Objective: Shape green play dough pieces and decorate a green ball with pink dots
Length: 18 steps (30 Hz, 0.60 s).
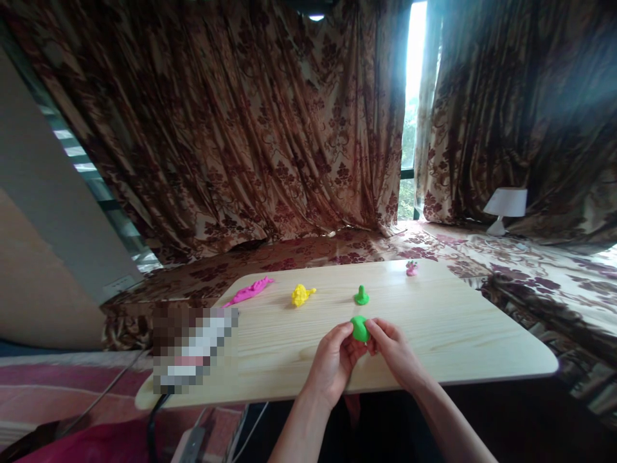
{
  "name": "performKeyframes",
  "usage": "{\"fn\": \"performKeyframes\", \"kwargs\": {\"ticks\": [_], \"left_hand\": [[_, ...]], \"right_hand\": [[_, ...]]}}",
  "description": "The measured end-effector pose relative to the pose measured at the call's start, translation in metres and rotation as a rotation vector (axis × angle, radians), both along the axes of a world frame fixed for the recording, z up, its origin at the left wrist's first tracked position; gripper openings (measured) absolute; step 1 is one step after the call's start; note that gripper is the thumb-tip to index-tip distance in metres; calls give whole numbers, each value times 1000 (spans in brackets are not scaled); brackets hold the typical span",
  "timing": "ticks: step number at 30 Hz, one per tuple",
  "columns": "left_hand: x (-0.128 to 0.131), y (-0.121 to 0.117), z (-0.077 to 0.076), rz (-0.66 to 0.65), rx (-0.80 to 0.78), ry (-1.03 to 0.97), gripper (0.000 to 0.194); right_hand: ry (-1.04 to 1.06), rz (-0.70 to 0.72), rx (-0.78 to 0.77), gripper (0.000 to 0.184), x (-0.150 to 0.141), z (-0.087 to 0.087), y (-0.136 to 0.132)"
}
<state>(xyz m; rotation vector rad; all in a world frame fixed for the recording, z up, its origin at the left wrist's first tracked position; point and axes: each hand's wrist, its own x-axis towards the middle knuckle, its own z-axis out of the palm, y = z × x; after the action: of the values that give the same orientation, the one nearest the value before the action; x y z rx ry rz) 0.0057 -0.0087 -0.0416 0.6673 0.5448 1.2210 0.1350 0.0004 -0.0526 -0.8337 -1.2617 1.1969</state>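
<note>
Both hands meet over the near middle of a light wooden table [457, 334]. My left hand [332, 360] and my right hand [393, 350] pinch a green lump of clay [359, 328] between their fingertips, holding it just above the tabletop. Farther back on the table stands a small green clay piece [361, 296] with a flat base and a short stem. A yellow clay figure [301, 295] lies to its left, and a long pink clay strip [249, 291] lies at the table's back left edge. A small pink clay piece [411, 269] sits at the back right.
A blurred-out object [193, 347] rests on the table's left end, with cables [159, 411] hanging below it. Patterned brown curtains [241, 128] hang behind, with a bright window gap [414, 109]. A white lamp [506, 207] stands on the patterned cloth at the right.
</note>
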Motion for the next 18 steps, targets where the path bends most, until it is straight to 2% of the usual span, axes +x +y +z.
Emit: {"fn": "performKeyframes", "kwargs": {"ticks": [3, 9, 14, 18], "left_hand": [[0, -2, 2, -18, 26, 39, 25], [2, -6, 7, -13, 72, 74, 21], [2, -7, 8, -21, 64, 86, 17], [1, -8, 9, -13, 63, 98, 16]], "right_hand": [[-4, 6, 0, 33, 0, 2, -2], [22, -3, -23, 44, 0, 0, 0], [39, -16, -25, 36, -1, -2, 0], [56, -20, -36, 40, -1, -2, 1]]}}
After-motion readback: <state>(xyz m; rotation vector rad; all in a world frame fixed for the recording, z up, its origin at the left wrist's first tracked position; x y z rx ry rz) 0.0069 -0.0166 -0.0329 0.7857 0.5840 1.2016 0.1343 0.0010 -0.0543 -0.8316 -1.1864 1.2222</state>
